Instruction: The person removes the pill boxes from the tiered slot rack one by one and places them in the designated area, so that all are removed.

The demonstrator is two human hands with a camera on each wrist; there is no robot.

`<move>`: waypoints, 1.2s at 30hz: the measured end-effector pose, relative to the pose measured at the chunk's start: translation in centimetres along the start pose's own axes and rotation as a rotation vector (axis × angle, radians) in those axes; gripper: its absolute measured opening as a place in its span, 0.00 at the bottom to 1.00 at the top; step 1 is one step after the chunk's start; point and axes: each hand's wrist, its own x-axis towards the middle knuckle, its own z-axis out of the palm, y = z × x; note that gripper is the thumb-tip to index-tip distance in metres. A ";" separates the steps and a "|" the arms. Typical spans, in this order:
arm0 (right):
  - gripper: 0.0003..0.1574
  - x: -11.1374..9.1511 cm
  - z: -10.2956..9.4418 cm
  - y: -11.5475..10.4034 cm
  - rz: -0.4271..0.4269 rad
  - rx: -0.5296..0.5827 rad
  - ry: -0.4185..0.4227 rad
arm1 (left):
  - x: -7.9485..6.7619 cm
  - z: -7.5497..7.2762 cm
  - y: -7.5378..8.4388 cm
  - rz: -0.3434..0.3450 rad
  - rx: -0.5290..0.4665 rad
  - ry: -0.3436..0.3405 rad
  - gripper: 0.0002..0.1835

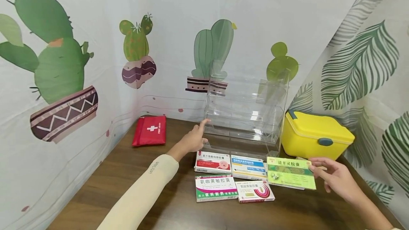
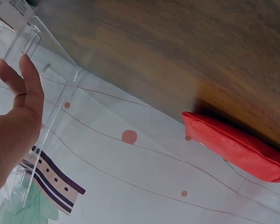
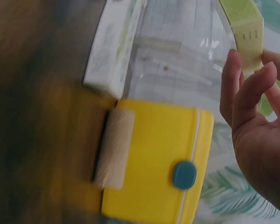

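Observation:
My right hand (image 1: pixel 332 176) pinches a green medicine box (image 1: pixel 289 171) by its right end, raised over the front of the table. The box's end (image 3: pixel 250 39) shows between fingers and thumb in the right wrist view. A clear tiered acrylic stand (image 1: pixel 246 116) stands at the back. At its left side is my left hand (image 1: pixel 193 137), index finger extended and thumb apart, fingertips right at the clear edge. Medicine boxes lie in front of the stand: a red-and-white one (image 1: pixel 212 162), a blue-and-white one (image 1: pixel 248 168), a green-and-purple one (image 1: pixel 216 188) and a pink-and-white one (image 1: pixel 255 191).
A yellow case (image 1: pixel 316 134) with a dark latch stands at the right of the stand. Beside it lies a beige ribbed roll (image 3: pixel 115 147). The red first aid pouch (image 1: pixel 149 130) is at the back left. Patterned cloth hangs behind the wooden table (image 1: pixel 124 173).

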 end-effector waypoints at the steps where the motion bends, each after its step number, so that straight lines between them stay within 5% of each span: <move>1: 0.16 -0.4 -0.2 0.3 0.011 -0.013 -0.006 | 0.0 0.0 0.0 0.001 -0.001 0.002 0.46; 15: 0.12 -3.0 -1.4 3.8 0.056 -0.043 -0.149 | -0.1 0.1 0.0 0.006 -0.014 0.010 0.45; 25: 0.28 -2.5 -0.7 5.2 0.286 -0.017 -0.288 | -0.1 0.0 -0.1 0.011 -0.028 0.011 0.45; 36: 0.31 -2.0 0.2 5.2 0.352 0.026 -0.385 | -0.1 0.2 -0.4 0.009 -0.040 0.001 0.47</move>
